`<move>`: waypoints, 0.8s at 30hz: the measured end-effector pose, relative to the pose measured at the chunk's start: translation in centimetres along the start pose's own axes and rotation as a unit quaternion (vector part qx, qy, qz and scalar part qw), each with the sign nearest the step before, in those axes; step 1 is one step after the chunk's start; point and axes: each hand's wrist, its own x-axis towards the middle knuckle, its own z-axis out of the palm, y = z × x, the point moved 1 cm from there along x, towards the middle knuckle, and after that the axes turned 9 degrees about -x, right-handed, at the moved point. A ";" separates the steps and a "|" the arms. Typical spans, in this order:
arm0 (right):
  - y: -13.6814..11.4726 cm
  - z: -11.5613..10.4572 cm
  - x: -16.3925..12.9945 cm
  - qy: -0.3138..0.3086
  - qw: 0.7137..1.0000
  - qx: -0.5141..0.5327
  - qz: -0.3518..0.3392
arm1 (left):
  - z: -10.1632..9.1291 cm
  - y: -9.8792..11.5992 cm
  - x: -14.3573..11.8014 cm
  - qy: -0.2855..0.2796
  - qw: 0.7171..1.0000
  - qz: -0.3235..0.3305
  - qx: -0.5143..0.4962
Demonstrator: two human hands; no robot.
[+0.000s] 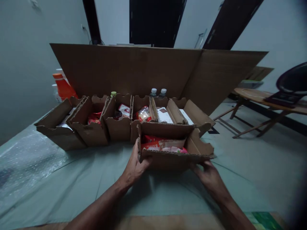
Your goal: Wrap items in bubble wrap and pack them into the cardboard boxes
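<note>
A low open cardboard box [168,158] sits at the front of the table, with red and pink snack packets [163,143] inside. My left hand [135,166] grips its left end, thumb on the front wall. My right hand [208,174] holds its lower right corner from beneath. Behind it stands a row of several similar cardboard boxes [91,131] packed with packets and small items.
A tall cardboard sheet [134,70] stands upright behind the row. An orange bottle [62,87] is at the back left; two capped bottles [158,92] peek over the boxes. Pale green cloth [72,179] covers the table. A wooden bench [259,102] stands to the right.
</note>
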 end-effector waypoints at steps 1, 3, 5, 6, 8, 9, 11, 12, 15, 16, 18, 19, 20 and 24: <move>-0.5 0.9 0.2 -0.010 1.000 0.024 0.000 | 0.3 0.0 0.2 -0.006 1.000 -0.001 -0.021; -1.2 1.9 0.0 -0.010 0.999 0.043 0.007 | 0.4 0.1 0.1 -0.005 0.999 -0.003 -0.054; -2.0 2.3 -1.4 0.003 0.999 0.045 0.013 | -0.4 0.1 -1.2 0.001 0.998 -0.018 -0.061; -2.5 2.5 -2.4 0.004 0.999 0.047 0.009 | -1.2 0.2 -2.3 0.001 0.998 -0.030 -0.056; -4.2 3.2 -4.6 -0.014 0.998 0.060 -0.012 | -3.4 0.4 -5.2 0.021 0.998 -0.055 -0.034; -5.3 3.9 -5.6 -0.028 0.997 0.067 -0.027 | -4.7 0.8 -6.7 0.045 0.997 -0.065 -0.017; -8.3 5.3 -6.9 -0.054 0.993 0.084 -0.062 | -7.6 2.4 -9.1 0.126 0.989 -0.068 0.030; -9.8 5.9 -7.0 -0.062 0.991 0.093 -0.077 | -8.8 3.6 -9.8 0.155 0.984 -0.071 0.054; -12.9 6.3 -6.0 -0.064 0.985 0.125 -0.096 | -10.1 7.3 -9.3 0.147 0.982 -0.080 0.088; -13.1 5.8 -5.5 -0.055 0.986 0.130 -0.092 | -9.6 8.2 -8.5 0.135 0.986 -0.064 0.078; -12.5 4.1 -4.9 -0.025 0.990 0.119 -0.067 | -8.0 9.1 -6.6 0.120 0.993 -0.019 0.015; -11.9 3.1 -4.8 0.000 0.994 0.097 -0.049 | -7.0 9.1 -5.8 0.093 0.995 -0.011 -0.029; -11.2 2.1 -4.9 0.025 0.997 0.070 -0.028 | -6.0 9.0 -5.2 0.060 0.996 -0.005 -0.068; -10.3 1.3 -6.8 0.066 0.997 0.024 0.007 | -5.5 7.9 -6.5 0.017 0.993 -0.019 -0.113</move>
